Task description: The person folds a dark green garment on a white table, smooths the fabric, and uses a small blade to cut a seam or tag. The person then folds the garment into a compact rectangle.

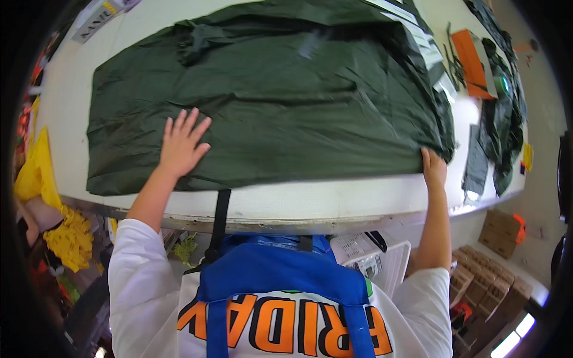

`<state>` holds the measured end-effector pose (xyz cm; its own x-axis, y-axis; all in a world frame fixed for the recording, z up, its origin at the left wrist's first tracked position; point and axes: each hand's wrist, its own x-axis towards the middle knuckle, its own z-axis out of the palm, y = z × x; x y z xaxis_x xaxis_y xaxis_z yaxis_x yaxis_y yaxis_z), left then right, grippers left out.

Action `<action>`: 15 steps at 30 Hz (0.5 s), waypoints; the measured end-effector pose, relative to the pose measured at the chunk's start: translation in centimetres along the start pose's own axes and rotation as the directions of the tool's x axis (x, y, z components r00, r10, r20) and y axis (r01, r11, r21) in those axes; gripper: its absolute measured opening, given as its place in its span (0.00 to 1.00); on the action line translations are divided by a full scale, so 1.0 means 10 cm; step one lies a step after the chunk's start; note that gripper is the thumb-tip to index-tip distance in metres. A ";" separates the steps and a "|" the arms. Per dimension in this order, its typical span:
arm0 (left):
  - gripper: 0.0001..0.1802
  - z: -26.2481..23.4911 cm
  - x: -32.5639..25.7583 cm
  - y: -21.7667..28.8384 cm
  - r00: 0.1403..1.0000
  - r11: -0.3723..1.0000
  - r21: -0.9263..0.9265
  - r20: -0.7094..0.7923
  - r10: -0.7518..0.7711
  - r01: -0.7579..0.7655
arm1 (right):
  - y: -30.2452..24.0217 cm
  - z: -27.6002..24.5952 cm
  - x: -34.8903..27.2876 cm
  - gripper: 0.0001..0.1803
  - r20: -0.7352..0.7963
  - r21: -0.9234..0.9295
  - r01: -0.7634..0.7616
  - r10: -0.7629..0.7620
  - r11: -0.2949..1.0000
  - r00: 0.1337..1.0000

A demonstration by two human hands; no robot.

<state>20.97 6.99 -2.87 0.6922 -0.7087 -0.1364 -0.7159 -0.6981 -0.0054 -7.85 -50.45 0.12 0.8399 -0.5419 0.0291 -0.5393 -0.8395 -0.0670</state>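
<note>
A large piece of dark green, slightly shiny fabric [286,131] lies spread over the white table, with creases across it and a bunched part at its upper left. My left hand [182,146] rests flat on its left part, fingers spread. At the near right corner, my right hand [434,167] is closed on the fabric's edge, thumb on top; its other fingers are partly hidden. A black strap [219,218] hangs from under the near edge, close to my left forearm.
White table [334,194] curves toward me. On its right lie an orange box [473,64], a tape roll [501,85] and more dark green fabric [504,140]. Yellow fabric [39,164] drapes at the left. Below stand a white bin [388,262] and cardboard boxes [486,280].
</note>
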 end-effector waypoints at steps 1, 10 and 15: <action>0.35 -0.01 -0.08 0.04 1.000 1.000 -0.011 0.010 0.004 -0.004 | 0.12 0.05 -0.03 0.25 0.122 0.017 0.005 -0.007 1.000 0.993; 0.34 -0.41 1.03 -0.11 0.736 0.781 -0.543 -0.384 -0.557 0.308 | -0.86 -0.11 0.50 0.11 0.000 0.265 0.175 -0.182 0.948 0.983; 0.22 -0.21 1.59 -0.72 0.723 0.639 -0.602 -0.142 -0.676 0.479 | -1.89 0.19 1.19 0.21 -0.112 0.361 0.487 -0.481 0.796 0.870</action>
<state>37.35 0.58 -2.89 0.9974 -0.0551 0.0459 -0.0711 -0.8464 0.5278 12.50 -40.96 -0.18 0.9829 -0.0720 0.1694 0.0016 -0.9170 -0.3990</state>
